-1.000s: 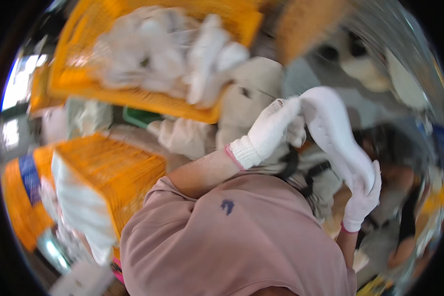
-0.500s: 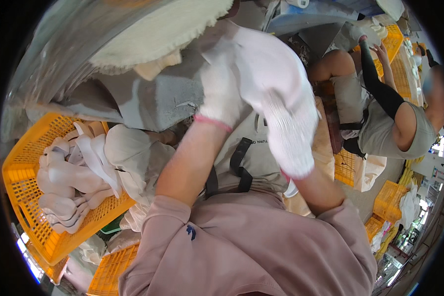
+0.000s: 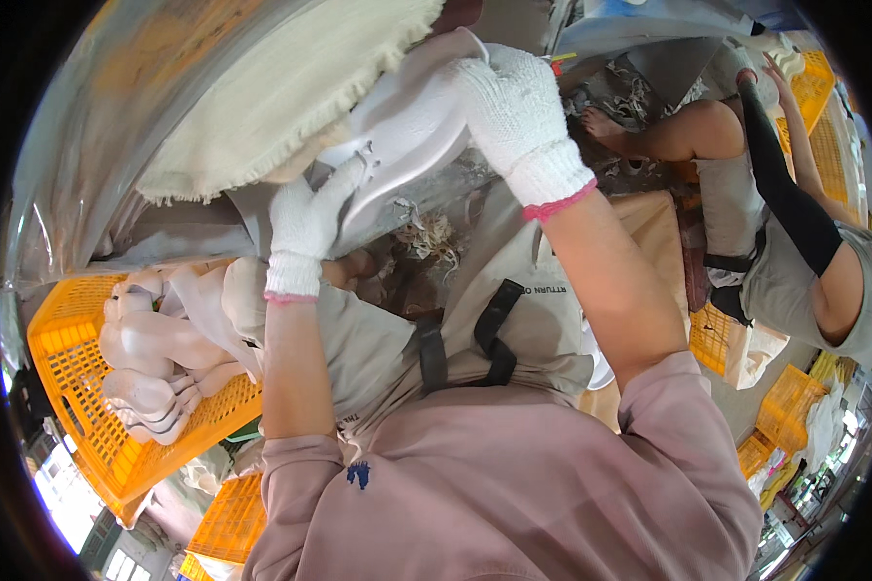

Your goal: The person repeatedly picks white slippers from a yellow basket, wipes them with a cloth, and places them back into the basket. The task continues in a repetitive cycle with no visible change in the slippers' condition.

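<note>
A white, smooth, curved moulded piece (image 3: 407,118) is held up between my two gloved hands, against or very near the frayed rim of a big cream cloth buffing wheel (image 3: 291,107). My right hand (image 3: 518,111), in a white knit glove with a pink cuff, grips its upper right end, fingers wrapped over the edge. At its lower left end is my left hand (image 3: 305,223), gloved alike, thumb laid along the piece; its other fingers are partly hidden. The wheel covers part of the piece's left side, so I cannot tell whether they touch.
On my left a yellow plastic crate (image 3: 87,387) holds several white curved pieces (image 3: 174,349). A grey machine housing (image 3: 97,184) surrounds the wheel. Shreds of fibre (image 3: 426,237) lie below. To my right a co-worker (image 3: 794,223) sits near more yellow crates (image 3: 785,412).
My hands have moved apart, the left one down and leftward, the right one up. The white piece, blurred and bulging toward me before, now lies tilted near the wheel.
</note>
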A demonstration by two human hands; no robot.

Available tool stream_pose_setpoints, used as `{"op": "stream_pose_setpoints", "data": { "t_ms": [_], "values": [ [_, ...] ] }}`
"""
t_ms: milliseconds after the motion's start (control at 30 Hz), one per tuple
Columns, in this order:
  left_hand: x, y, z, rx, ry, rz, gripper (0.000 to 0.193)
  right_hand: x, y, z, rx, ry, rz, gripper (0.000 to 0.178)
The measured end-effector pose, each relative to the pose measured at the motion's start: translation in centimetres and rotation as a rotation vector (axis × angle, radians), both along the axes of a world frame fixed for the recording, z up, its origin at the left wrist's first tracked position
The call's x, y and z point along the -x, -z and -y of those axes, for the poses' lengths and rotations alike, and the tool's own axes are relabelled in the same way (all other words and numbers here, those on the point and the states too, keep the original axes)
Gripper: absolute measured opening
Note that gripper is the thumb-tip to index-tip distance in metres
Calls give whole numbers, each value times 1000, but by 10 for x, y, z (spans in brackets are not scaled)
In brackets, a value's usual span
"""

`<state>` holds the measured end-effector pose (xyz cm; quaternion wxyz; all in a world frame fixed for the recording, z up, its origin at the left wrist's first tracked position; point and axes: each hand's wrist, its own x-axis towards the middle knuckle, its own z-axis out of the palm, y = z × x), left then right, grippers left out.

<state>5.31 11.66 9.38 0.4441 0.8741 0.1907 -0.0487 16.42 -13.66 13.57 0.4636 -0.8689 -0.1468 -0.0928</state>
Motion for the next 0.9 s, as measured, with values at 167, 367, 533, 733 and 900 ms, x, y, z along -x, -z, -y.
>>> {"op": "stream_pose_setpoints", "data": {
  "t_ms": [167,367,533,733,900],
  "values": [
    [16,-45,30,356,87,123,54,-5,0,2,93,-102,181,36],
    [23,-43,33,803,156,13,54,-25,2,-1,850,-259,570,24],
    [10,-28,98,1169,-171,164,35,2,-46,-9,124,-162,-414,36],
    [-45,-31,166,1286,-579,208,34,93,-93,15,-452,105,-649,76],
    [-103,6,164,1493,-499,143,37,62,-22,17,51,246,194,92]
  ]
}}
